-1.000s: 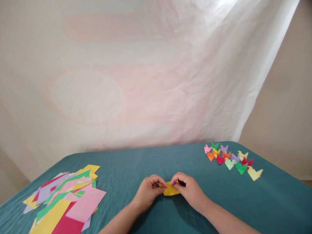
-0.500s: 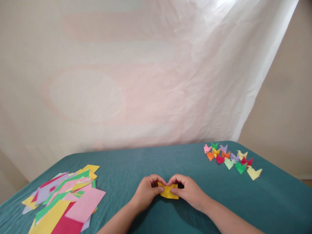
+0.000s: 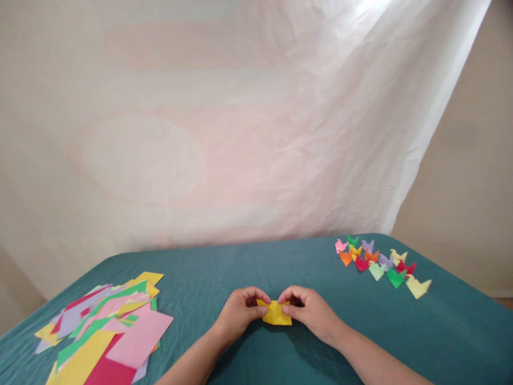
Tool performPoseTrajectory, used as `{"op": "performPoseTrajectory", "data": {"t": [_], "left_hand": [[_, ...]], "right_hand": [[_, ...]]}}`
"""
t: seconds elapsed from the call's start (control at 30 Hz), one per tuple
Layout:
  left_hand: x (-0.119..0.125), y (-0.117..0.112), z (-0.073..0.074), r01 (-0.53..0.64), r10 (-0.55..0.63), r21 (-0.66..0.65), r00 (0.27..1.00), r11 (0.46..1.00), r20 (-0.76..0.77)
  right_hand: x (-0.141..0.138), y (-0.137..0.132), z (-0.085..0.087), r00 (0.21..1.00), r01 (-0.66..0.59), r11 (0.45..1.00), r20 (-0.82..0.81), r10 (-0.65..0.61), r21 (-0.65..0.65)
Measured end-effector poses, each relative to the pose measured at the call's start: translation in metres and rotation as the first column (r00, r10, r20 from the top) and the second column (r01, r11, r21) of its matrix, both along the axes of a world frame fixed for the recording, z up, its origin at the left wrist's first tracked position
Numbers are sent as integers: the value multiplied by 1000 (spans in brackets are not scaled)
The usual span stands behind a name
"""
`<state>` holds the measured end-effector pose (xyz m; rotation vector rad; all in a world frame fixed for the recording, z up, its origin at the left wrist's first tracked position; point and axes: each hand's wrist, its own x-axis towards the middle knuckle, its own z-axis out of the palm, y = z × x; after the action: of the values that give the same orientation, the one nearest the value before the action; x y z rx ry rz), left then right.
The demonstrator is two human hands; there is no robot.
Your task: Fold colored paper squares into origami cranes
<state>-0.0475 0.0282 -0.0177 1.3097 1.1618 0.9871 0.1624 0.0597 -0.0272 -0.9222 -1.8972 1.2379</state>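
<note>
A small yellow piece of folded paper (image 3: 276,314) is held up between my two hands, low in the middle of the view. My left hand (image 3: 240,314) pinches its left upper part between thumb and fingertips. On the other side, my right hand (image 3: 310,312) grips the right upper part in the same way. Creases run across the paper's face, and its lower edge hangs free. The fingertips behind the paper are partly hidden.
A loose pile of coloured paper sheets (image 3: 108,326) lies on the left of the green tablecloth (image 3: 208,278). Several small folded paper birds (image 3: 377,270) stand grouped at the back right. A pale cloth (image 3: 240,133) hangs behind the table.
My fingertips have moved slightly apart along the upper edge of the yellow paper, so more of its middle shows. Both hands still hold it in nearly the same place.
</note>
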Motion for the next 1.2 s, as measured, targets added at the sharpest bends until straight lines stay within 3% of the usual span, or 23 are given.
{"op": "performPoseTrajectory", "data": {"t": [0.33, 0.67, 1.2], "left_hand": [[-3, 0, -5, -4, 18, 78, 985, 997, -172], [-1, -5, 9, 22, 57, 191, 914, 981, -401], [-3, -4, 1, 26, 63, 209, 910, 978, -410]], "right_hand": [[0, -4, 10, 998, -19, 997, 55, 15, 71], [-3, -6, 5, 997, 4, 985, 75, -17, 175], [-3, -9, 5, 990, -31, 957, 144, -12, 289]]}}
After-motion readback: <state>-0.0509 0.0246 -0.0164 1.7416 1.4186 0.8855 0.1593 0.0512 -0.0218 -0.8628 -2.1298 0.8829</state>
